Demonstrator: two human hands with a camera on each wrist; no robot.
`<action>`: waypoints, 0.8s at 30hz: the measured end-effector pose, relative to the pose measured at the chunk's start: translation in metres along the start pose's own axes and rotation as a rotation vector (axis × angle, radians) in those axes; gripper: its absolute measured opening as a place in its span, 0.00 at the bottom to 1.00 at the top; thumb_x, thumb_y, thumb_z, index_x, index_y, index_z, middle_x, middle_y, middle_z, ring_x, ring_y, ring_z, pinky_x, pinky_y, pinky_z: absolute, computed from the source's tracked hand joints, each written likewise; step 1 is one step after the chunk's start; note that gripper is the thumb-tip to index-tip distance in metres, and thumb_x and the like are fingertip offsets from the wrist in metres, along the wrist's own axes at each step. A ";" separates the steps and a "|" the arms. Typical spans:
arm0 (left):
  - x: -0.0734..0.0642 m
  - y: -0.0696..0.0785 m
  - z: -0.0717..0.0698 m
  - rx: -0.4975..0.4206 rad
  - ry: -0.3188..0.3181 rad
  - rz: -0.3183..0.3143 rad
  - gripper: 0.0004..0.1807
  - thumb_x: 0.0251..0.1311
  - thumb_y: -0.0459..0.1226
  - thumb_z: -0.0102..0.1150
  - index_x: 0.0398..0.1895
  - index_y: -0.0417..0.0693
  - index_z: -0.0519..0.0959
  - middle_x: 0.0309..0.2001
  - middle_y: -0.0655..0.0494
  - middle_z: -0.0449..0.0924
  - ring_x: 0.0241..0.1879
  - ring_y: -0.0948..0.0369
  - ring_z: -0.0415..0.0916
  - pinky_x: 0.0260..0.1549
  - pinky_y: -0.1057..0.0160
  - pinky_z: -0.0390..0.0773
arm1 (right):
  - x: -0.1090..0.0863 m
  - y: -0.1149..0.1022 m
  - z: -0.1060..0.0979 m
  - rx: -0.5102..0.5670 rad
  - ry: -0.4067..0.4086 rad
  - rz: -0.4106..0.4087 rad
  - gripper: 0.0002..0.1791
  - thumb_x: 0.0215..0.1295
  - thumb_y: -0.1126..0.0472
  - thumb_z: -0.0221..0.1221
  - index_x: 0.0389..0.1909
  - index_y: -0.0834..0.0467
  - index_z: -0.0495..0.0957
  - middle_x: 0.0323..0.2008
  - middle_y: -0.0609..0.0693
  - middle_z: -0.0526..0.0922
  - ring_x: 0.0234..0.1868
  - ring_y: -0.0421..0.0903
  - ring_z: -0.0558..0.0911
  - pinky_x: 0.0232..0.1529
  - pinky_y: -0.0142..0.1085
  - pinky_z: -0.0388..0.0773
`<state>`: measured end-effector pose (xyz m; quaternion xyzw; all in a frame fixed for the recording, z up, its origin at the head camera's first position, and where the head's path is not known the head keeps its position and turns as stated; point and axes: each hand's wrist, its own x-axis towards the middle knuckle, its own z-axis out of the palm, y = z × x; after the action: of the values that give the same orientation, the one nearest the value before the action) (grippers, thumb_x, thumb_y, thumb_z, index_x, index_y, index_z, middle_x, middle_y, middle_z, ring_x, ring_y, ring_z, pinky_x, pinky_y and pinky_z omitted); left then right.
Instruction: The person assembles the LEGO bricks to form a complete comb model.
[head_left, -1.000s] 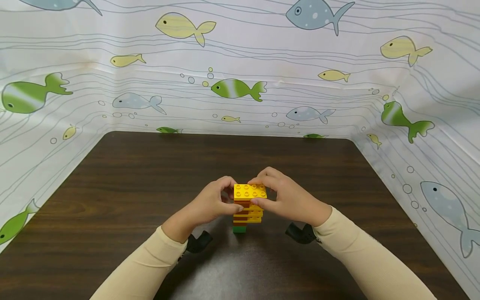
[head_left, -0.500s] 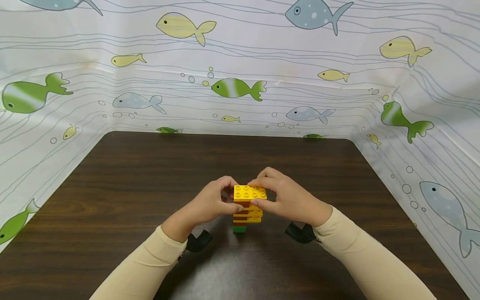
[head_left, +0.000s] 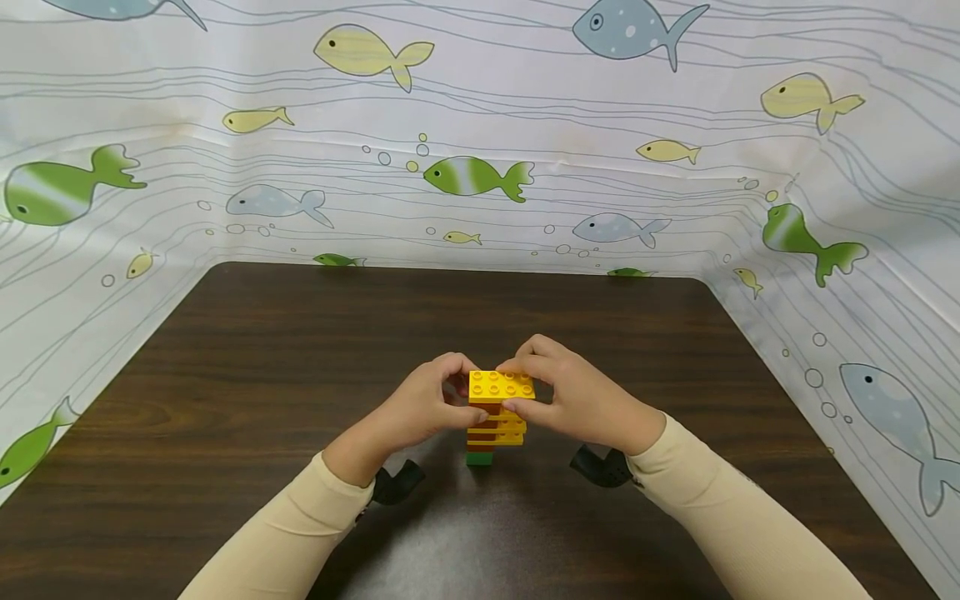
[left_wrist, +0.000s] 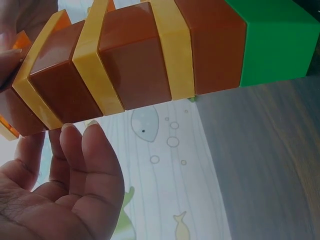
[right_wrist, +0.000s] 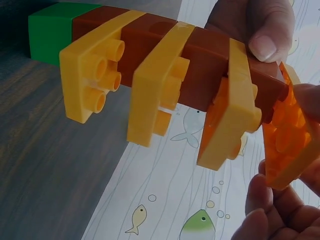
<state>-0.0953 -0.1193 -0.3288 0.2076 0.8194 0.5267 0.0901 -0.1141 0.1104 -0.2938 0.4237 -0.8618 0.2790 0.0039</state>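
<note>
A tall, narrow tower of toy building bricks stands on the table, with a green brick [head_left: 479,458] at its foot. Above the green, brown bricks [left_wrist: 135,65] alternate with thin yellow plates [right_wrist: 145,95], which jut out to the right. A yellow studded plate [head_left: 501,384] lies across the top, slightly tilted in the right wrist view. My left hand [head_left: 427,402] grips the tower just below this plate, thumb in front on a brown brick and fingers behind. My right hand [head_left: 573,390] pinches the top plate's right part between thumb and fingers. Behind the tower, some fingers are hidden.
The dark wood-patterned table [head_left: 315,333] has rounded far corners. A white fish-printed sheet [head_left: 555,117] surrounds it at the back and both sides. Black wrist-worn devices [head_left: 600,467] sit below both wrists, beside the tower.
</note>
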 end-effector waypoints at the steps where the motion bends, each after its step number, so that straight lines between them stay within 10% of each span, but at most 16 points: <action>1: 0.000 0.000 0.000 -0.005 -0.002 -0.001 0.17 0.53 0.32 0.67 0.44 0.38 0.72 0.39 0.49 0.70 0.37 0.54 0.70 0.38 0.61 0.76 | 0.000 0.000 0.000 -0.003 0.001 0.002 0.20 0.58 0.60 0.67 0.51 0.59 0.80 0.41 0.45 0.72 0.39 0.41 0.72 0.39 0.30 0.77; 24: -0.004 -0.002 -0.002 -0.051 0.057 0.062 0.17 0.59 0.35 0.64 0.49 0.37 0.73 0.43 0.49 0.74 0.41 0.55 0.70 0.45 0.55 0.77 | -0.001 0.001 0.001 -0.011 -0.010 0.011 0.19 0.58 0.60 0.67 0.51 0.60 0.80 0.40 0.45 0.72 0.40 0.42 0.73 0.40 0.31 0.77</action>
<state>-0.0929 -0.1235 -0.3301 0.2155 0.8011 0.5555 0.0558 -0.1134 0.1111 -0.2956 0.4203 -0.8655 0.2723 0.0003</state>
